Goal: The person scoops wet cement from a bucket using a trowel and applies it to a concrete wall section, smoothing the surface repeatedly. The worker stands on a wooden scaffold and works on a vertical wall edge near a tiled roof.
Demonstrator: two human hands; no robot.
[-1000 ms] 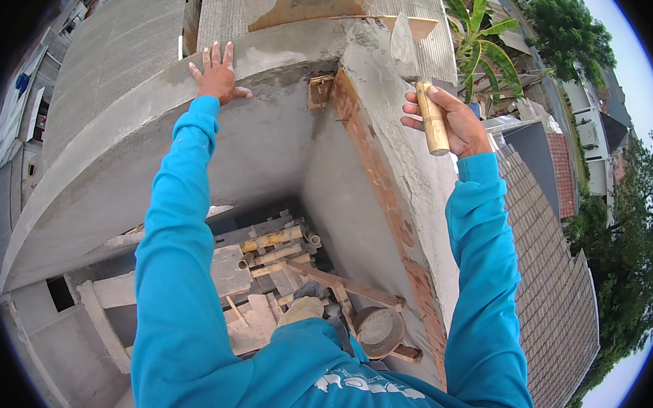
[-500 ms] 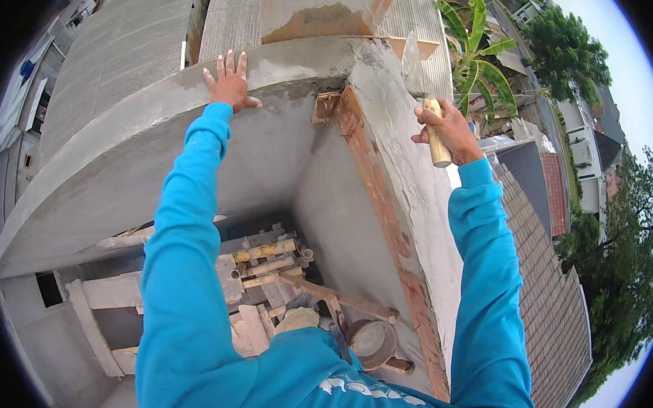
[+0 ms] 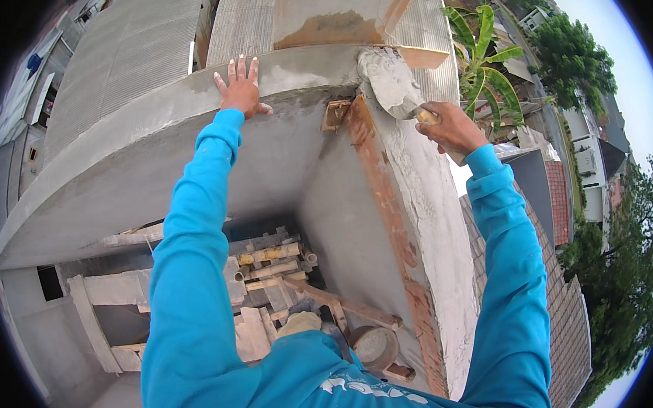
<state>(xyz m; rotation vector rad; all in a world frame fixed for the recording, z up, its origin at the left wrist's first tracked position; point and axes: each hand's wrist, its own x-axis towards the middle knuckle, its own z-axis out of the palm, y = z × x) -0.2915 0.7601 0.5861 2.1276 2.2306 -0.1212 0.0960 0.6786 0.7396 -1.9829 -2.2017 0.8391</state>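
With fingers spread, my left hand (image 3: 241,90) rests on the top edge of the grey cement-coated wall (image 3: 144,114). My right hand (image 3: 452,129) is wrapped round the wooden handle of a trowel (image 3: 392,90). The trowel's blade lies flat over the wall's corner, smeared with wet grey mortar. From that corner a second wall top (image 3: 434,220) runs back toward me, rough with mortar. A reddish wooden board (image 3: 385,193) lines its inner side. A small wooden block (image 3: 336,115) is fixed in the inside corner below the blade.
Far below inside the walls are bamboo poles (image 3: 270,253), planks (image 3: 252,333) and a round bucket (image 3: 374,347) by a wooden brace (image 3: 339,299). Beyond the wall lie corrugated roofs (image 3: 126,52). A tiled roof (image 3: 561,310) and a banana plant (image 3: 485,55) stand to the right.
The trowel has swung from upright beyond the corner to flat on it, its blade now showing mortar. My left hand stays on the wall edge; the whole view has shifted slightly.
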